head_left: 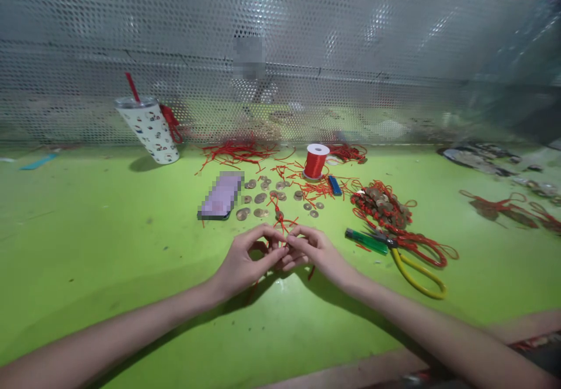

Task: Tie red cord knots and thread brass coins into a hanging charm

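Note:
My left hand (252, 257) and my right hand (313, 252) meet over the green table, fingertips pinched together on a red cord (283, 225). The cord runs up from between the fingers to a coin tied into it, with a loop at its far end. Loose red ends hang below both hands. The exact knot at the fingertips is hidden by the fingers. Just beyond the hands lie several loose brass-coloured coins (261, 198). A phone (220, 196) rests left of them.
Right of my hands are a green lighter (367, 242), yellow-handled scissors (416, 278) and a heap of corded coins (381, 205). Behind stand a red cord spool (316, 162), a blue lighter (335, 185), cord scraps (241, 151) and a tumbler (151, 132) before a perforated metal screen (280, 85).

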Demonstrator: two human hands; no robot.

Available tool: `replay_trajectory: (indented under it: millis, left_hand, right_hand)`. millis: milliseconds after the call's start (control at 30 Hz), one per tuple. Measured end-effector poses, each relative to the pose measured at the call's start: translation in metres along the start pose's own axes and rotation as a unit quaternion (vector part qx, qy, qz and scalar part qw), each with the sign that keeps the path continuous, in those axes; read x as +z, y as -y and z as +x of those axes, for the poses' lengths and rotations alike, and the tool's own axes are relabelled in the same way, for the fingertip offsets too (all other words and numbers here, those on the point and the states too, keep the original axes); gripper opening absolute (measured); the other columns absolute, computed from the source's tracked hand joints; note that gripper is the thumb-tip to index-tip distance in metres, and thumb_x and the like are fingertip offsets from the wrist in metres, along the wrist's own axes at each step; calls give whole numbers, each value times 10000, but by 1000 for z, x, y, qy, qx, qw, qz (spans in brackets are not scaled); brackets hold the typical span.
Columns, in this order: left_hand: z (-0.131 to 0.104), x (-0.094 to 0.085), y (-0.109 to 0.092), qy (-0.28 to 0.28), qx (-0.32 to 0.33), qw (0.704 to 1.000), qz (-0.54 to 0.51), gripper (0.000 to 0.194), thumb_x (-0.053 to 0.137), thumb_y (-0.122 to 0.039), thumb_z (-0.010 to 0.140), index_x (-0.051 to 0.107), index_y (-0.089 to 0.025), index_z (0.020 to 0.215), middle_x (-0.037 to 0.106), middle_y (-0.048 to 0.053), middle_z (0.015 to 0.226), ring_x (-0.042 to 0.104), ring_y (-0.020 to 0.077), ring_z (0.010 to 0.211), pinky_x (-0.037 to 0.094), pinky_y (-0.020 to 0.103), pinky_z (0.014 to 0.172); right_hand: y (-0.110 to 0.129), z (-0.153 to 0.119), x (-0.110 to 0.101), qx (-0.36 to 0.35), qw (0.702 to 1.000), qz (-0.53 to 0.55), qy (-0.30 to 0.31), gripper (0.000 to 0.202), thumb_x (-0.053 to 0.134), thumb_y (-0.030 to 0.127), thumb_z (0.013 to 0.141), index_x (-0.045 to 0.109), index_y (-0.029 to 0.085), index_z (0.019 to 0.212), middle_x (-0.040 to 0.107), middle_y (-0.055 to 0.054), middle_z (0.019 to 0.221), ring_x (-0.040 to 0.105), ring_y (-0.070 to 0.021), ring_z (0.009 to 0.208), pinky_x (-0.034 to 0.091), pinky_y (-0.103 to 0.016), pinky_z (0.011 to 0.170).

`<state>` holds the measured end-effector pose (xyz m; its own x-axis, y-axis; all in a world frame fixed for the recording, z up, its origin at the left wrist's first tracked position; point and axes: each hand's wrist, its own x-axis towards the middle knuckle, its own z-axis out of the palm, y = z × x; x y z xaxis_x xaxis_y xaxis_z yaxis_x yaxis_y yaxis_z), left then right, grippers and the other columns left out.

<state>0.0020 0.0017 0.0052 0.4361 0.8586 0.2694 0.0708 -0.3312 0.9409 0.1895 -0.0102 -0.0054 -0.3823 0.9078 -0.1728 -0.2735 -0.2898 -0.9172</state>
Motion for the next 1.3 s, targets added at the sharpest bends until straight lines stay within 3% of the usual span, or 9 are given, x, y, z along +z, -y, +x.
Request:
replay_trajectory:
  millis: [133, 267, 633, 1033, 1167, 1300]
  left_hand:
    - [2, 0, 2, -9, -10, 1000, 21, 169, 736, -280, 856, 723, -177, 990, 687, 34, 873, 641, 144, 732, 543, 259, 641]
    - [2, -1, 5, -7, -3, 1000, 26, 119, 730, -282, 867, 752, -177, 919, 684, 49, 876, 642, 155, 760, 520, 267, 650]
    - [2, -1, 3, 17, -1, 999, 36, 102, 735, -270, 866, 785, -185, 890, 661, 39, 807, 570, 137, 684, 465, 276, 636]
    - [3, 1, 4, -23, -57, 997, 41, 202, 680, -354, 899, 693, -160, 845, 640, 34, 841, 607, 142, 705, 499, 259, 623]
    - [4, 0, 4, -41, -69, 997, 20, 195, 671, -353, 901, 671, -164, 856, 633, 26, 853, 620, 142, 721, 521, 262, 643]
    - [3, 0, 2, -25, -57, 997, 35, 181, 669, -332, 900, 679, -162, 839, 638, 35, 879, 625, 143, 720, 521, 257, 625]
  right_hand:
    - [5, 0, 1, -13, 999, 9, -30, 390, 792, 489, 787, 582, 173, 877, 729, -40, 703, 747, -191, 653, 625, -322, 669]
    - [8, 1, 2, -18, 998, 26, -49, 396, 816, 487, 761, 578, 178, 829, 724, -25, 713, 735, -175, 620, 627, -316, 660]
    - [6, -1, 1, -29, 998, 5, -56, 356, 816, 468, 768, 617, 177, 818, 705, -13, 702, 697, -150, 608, 611, -297, 636]
    - [7, 3, 0, -58, 998, -29, -27, 358, 755, 498, 830, 610, 171, 821, 707, -31, 665, 713, -178, 587, 603, -314, 600]
    - [11, 0, 1, -78, 995, -15, -56, 304, 754, 451, 844, 635, 172, 831, 727, -44, 738, 722, -176, 645, 612, -308, 626]
    - [17, -3, 2, -109, 991, 9, -78, 267, 759, 426, 842, 660, 179, 830, 748, -75, 922, 726, -185, 749, 617, -305, 642]
